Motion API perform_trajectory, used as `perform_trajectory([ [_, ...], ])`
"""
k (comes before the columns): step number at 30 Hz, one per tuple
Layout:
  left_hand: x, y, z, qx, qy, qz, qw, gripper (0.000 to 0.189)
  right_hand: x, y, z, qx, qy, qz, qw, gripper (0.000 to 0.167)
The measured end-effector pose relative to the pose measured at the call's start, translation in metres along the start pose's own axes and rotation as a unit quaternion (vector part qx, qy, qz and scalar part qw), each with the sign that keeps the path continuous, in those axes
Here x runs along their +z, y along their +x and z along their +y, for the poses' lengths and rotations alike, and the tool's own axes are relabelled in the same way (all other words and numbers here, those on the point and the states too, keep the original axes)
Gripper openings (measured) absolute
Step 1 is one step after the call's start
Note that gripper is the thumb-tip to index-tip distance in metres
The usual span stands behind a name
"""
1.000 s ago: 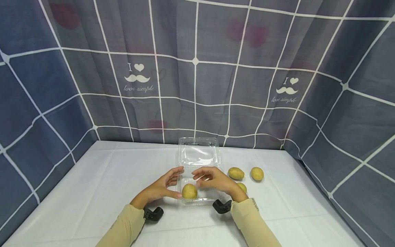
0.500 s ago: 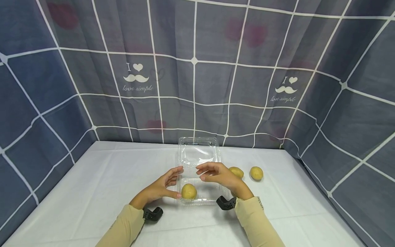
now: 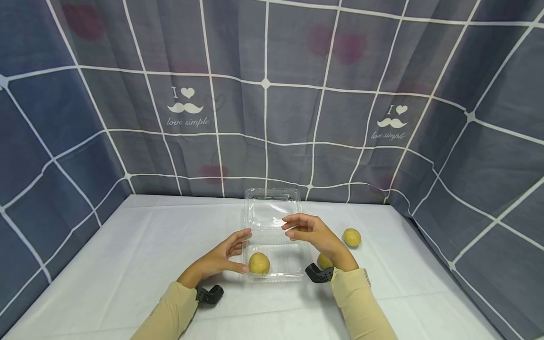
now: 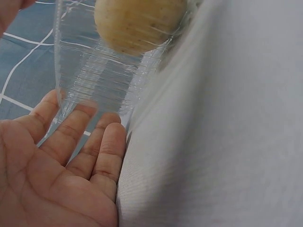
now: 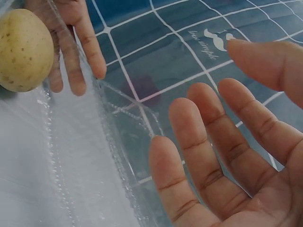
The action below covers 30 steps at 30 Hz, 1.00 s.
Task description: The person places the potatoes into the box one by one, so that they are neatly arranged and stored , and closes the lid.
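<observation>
A clear plastic clamshell box (image 3: 285, 262) stands with its lid raised at the back. One potato (image 3: 259, 263) lies in its front left corner. My left hand (image 3: 225, 257) rests at the box's left side, and in the left wrist view its extended fingers (image 4: 110, 151) lie along the ribbed wall, with the potato (image 4: 139, 23) showing through the plastic. Over the box's right edge hovers my right hand (image 3: 316, 236), fingers loosely bent and holding nothing. The right wrist view shows its spread fingers (image 5: 187, 127) apart from the potato (image 5: 24, 49).
Right of the box, a potato (image 3: 324, 261) is partly covered by the right wrist and its black camera mount (image 3: 318, 274). Another potato (image 3: 352, 237) lies farther right on the white cloth (image 3: 170, 236). A checked curtain (image 3: 238, 108) surrounds the table's back and sides.
My right hand has moved right and back, away from the potato in the box. It now hides one potato beside the box and uncovers another. The left hand stays put.
</observation>
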<state>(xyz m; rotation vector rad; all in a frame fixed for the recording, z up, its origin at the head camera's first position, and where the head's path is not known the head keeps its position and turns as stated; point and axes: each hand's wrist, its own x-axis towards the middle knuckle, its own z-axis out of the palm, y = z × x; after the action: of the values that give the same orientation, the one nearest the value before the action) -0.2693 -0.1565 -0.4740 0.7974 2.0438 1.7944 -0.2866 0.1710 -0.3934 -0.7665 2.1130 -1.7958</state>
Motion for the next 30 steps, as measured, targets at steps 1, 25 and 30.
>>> perform_trajectory([
  [1, 0.0, 0.0, 0.0, -0.001, -0.001, 0.001, 1.0, 0.11, -0.001, 0.0, 0.0, 0.001, 0.002, 0.003, 1.0, 0.052],
  [25, 0.0, -0.001, 0.0, 0.004, 0.001, 0.0, 1.0, 0.11, -0.033, -0.013, -0.001, -0.057, -0.029, 0.08, 0.9947, 0.047],
  [30, 0.001, 0.0, -0.001, 0.008, 0.006, -0.001, 0.9999, 0.11, -0.038, -0.016, 0.0, -0.07, -0.05, 0.095, 0.9917, 0.047],
])
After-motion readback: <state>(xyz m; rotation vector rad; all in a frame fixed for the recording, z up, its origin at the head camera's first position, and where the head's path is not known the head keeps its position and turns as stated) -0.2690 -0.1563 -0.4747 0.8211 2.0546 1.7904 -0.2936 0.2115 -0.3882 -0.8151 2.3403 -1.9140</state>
